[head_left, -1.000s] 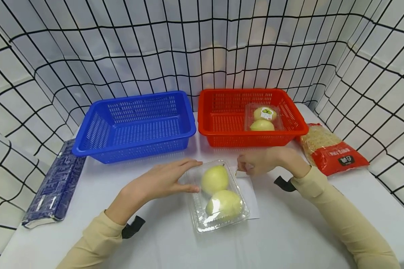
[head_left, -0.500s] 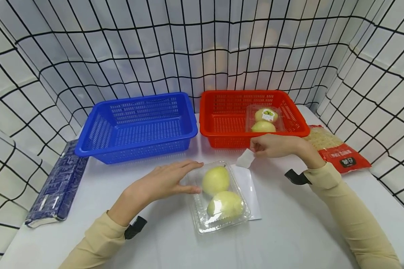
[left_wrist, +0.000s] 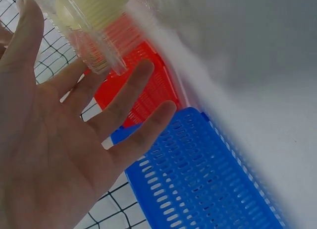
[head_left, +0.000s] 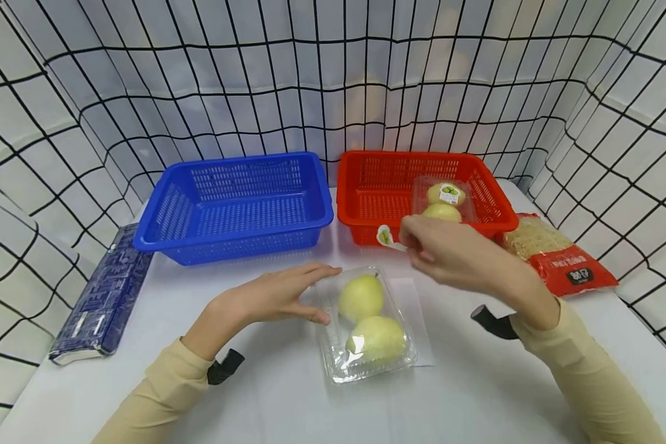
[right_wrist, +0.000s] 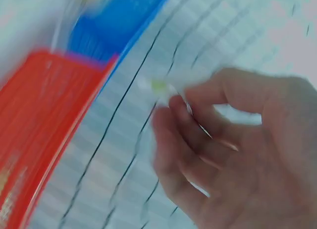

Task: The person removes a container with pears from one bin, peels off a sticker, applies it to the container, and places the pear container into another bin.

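A clear plastic fruit box (head_left: 338,365) with two yellow-green pears (head_left: 361,298) lies on the white table. At its left edge is my left hand (head_left: 277,297), fingers and thumb spread; in the left wrist view this hand (left_wrist: 64,149) has straight, parted fingers near the clear box (left_wrist: 101,53). Between thumb and fingers, my right hand (head_left: 460,253) pinches a small white sticker (head_left: 385,236) with green print, raised in front of the red basket. The right wrist view is blurred, but the sticker (right_wrist: 157,86) shows at the fingertips.
A white sheet (head_left: 413,314) lies partly under the box. Behind stand a blue basket (head_left: 238,242) and a red basket (head_left: 366,216) holding another labelled pear box (head_left: 419,197). A blue book (head_left: 102,296) lies left, a red-and-clear food bag (head_left: 571,265) right. Black netting surrounds the table.
My right hand has lifted from the white sheet beside the box, bringing the sticker up and turning its printed side into view. My left hand stays at the box.
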Demonstrator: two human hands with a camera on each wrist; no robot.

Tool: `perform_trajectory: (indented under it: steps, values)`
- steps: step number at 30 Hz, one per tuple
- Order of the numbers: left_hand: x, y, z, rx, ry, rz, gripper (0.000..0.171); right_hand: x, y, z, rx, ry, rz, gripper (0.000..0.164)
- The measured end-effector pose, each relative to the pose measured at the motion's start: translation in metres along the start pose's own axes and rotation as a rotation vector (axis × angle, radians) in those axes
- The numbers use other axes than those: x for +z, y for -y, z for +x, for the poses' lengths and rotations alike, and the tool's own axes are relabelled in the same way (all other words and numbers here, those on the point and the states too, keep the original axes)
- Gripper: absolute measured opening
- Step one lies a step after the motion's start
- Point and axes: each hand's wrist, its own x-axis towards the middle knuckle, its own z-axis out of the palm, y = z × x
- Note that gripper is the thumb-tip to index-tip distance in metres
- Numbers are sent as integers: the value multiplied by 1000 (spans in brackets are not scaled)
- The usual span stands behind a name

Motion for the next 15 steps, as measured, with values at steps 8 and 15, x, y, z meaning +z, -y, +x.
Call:
perform_trajectory:
  steps: [8, 15]
  values:
    - [0, 3, 0, 13, 15, -41, 91, 39, 48, 0, -275, 211, -87, 19]
    - [0, 2, 0, 9, 27, -67, 91, 51, 37, 8, -293, 339, 142, 17]
